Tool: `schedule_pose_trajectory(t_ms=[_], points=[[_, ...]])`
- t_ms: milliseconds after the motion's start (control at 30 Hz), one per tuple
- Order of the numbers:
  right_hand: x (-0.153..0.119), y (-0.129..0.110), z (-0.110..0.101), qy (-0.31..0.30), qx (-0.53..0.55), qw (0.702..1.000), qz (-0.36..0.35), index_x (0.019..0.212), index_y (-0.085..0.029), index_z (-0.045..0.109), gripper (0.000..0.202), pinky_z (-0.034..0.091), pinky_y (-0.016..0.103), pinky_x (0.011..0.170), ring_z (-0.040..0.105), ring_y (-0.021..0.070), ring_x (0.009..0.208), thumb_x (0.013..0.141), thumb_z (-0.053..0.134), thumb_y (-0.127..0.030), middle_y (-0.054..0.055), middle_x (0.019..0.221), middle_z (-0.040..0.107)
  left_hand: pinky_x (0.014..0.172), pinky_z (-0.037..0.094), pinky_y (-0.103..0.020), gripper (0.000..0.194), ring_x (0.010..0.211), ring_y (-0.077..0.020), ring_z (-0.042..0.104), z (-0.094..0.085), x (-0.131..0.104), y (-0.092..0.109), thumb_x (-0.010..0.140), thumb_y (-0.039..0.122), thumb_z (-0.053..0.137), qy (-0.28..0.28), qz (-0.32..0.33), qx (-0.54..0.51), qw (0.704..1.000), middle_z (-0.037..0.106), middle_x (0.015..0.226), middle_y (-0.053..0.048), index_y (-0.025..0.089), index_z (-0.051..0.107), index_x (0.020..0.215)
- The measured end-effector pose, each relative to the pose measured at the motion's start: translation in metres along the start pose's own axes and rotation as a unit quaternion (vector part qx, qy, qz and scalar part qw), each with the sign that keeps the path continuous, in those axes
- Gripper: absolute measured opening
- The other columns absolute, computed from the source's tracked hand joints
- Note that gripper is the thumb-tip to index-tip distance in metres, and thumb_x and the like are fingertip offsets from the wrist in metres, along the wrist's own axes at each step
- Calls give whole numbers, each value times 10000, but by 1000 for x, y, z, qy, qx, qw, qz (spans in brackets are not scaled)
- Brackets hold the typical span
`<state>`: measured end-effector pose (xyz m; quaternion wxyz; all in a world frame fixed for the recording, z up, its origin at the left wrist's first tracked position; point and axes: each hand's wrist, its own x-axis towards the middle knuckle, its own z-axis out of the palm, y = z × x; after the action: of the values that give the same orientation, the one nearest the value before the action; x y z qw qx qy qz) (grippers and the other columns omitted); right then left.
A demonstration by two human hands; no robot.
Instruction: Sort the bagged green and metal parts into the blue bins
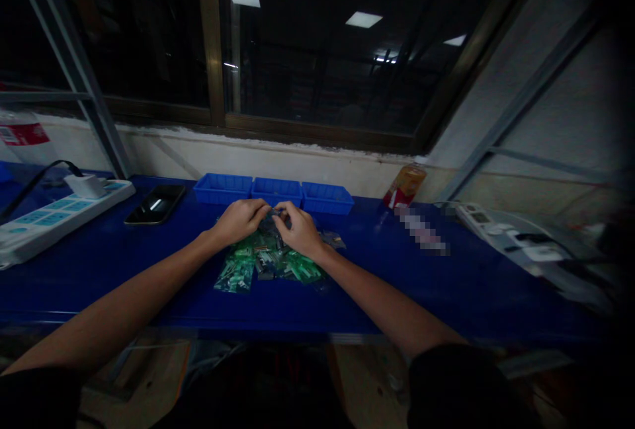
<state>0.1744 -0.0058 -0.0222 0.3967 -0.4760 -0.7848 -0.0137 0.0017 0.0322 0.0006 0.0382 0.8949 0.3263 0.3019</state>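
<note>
My left hand (241, 221) and my right hand (298, 227) meet fingertip to fingertip above the middle of the blue table. Both are closed in a pinch on something small, too dark and tiny to name. Below them lies a loose pile of small clear and green-tinted plastic bags (235, 272) with little parts inside. Several small dark grey pieces (266, 264) show among the bags. Just behind my hands, three blue plastic bins stand in a row: a left bin (223, 197), a middle bin (292, 199) and a right bin (327, 207).
A phone (155, 204) lies left of the bins, beside a white power strip (64, 212) with a plugged-in charger (84, 184). At the back right stands a drink bottle (405, 186). Another power strip (520, 244) with plugs is farther right. A window (337, 78) rises behind the table.
</note>
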Motion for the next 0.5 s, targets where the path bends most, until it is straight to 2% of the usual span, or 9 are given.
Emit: schedule_pose_trajectory(t_ms=[100,167,333,433,500], points=[[0,1,0,-1,-13,1000,-6,975,-200,523,176,405,227,670,580,142,716,851,430,-284,16,756,613,611,391,-248,345,637,-155,591,2,0,-1,904,339,315,-8,-7,8,1000,619,662,-36,162,554,727],[1,1,1,1,-30,1000,-3,956,-199,533,183,401,229,677,583,147,740,868,406,-296,29,782,623,615,397,-251,349,643,-156,593,3,-1,-2,905,346,310,-10,-10,3,1000,625,675,-36,164,560,745],[2,2,1,-2,-70,997,17,854,-192,554,261,386,236,679,580,150,744,904,315,-285,41,758,621,667,438,-253,267,758,-157,608,5,-1,-2,870,334,408,3,10,-47,999,651,884,-46,180,521,1057],[2,2,0,-9,-74,997,23,810,-188,551,288,379,236,657,575,149,711,908,299,-288,35,710,603,690,441,-257,239,793,-162,604,6,0,-2,867,315,412,1,23,-52,998,648,911,-45,186,534,1026],[2,1,-1,-6,-58,998,24,859,-188,546,264,377,231,637,576,147,694,902,320,-318,23,699,598,692,435,-259,233,794,-165,604,6,0,-3,878,312,385,3,18,-46,999,649,905,-43,187,546,990]])
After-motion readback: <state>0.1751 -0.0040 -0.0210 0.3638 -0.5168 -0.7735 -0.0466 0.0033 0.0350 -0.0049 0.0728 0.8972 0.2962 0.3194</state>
